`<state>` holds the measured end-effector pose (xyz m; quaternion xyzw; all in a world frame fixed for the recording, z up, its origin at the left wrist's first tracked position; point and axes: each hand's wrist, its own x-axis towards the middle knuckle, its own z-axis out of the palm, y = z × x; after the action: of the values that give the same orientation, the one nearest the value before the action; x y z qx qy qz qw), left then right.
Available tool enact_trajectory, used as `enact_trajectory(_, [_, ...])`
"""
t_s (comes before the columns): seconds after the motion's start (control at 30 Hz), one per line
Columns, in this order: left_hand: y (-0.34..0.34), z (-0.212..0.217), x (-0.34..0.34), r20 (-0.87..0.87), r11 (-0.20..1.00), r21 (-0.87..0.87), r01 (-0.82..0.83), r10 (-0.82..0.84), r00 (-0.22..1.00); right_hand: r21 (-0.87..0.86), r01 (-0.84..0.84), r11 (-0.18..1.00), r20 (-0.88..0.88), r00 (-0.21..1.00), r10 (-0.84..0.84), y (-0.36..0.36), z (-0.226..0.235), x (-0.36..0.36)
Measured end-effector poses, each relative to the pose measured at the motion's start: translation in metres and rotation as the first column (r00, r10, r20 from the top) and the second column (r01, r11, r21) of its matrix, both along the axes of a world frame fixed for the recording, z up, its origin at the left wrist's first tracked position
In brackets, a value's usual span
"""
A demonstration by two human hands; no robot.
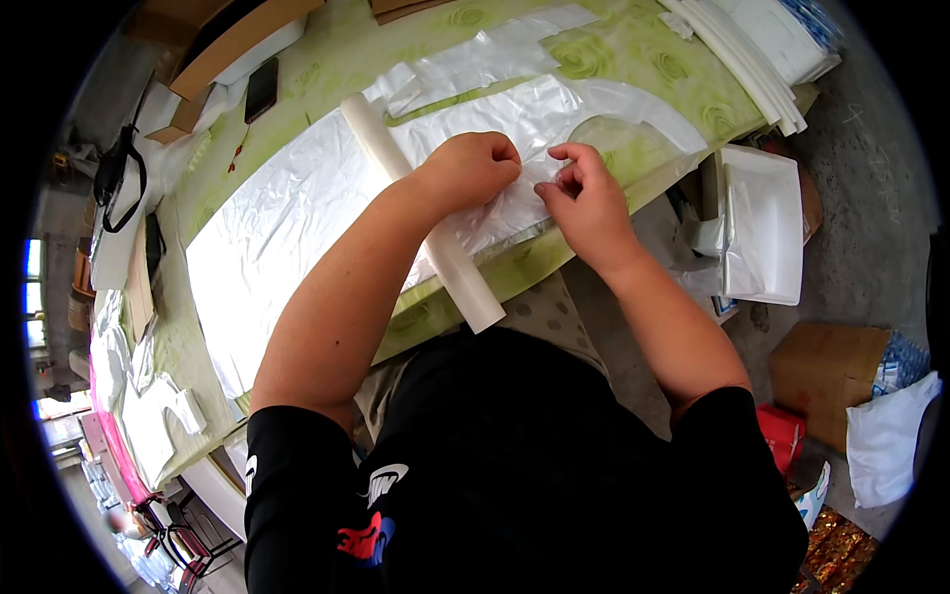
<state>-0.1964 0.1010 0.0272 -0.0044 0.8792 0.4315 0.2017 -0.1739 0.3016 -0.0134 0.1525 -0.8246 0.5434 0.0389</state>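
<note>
You are pinching the clear plastic sheet (515, 119) with both the left hand (473, 170) and right hand (586, 198), the white roll (421, 213) lying lengthwise under your left wrist

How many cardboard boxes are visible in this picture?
2. One open cardboard box stands at the table's far left corner; another cardboard box sits on the floor at the right. Others may be hidden.

Place: small packing workshop.
Evidence: plastic sheets (297, 208) cover the worktop (633, 59); cardboard box (826, 371) on concrete floor beside it.
</note>
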Motion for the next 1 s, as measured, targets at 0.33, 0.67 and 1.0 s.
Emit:
enact_trajectory(0.33, [-0.017, 0.013, 0.014, -0.148, 0.990, -0.018, -0.139, 0.135, 0.980, 0.443, 0.042, 0.896, -0.314, 0.943, 0.111, 0.017, 0.013, 0.008])
enact_trajectory(0.67, [-0.018, 0.003, 0.024, -0.202, 0.989, 0.025, -0.145, 0.147, 0.968, 0.116, -0.091, 0.989, -0.066, 0.993, 0.100, -0.028, 0.000, -0.063])
enact_trajectory(1.0, [0.003, 0.013, -0.014, -0.135, 0.890, 0.334, -0.310, 0.371, 0.919, 0.401, 0.041, 0.915, -0.623, 0.744, 0.240, -0.021, -0.007, -0.080])
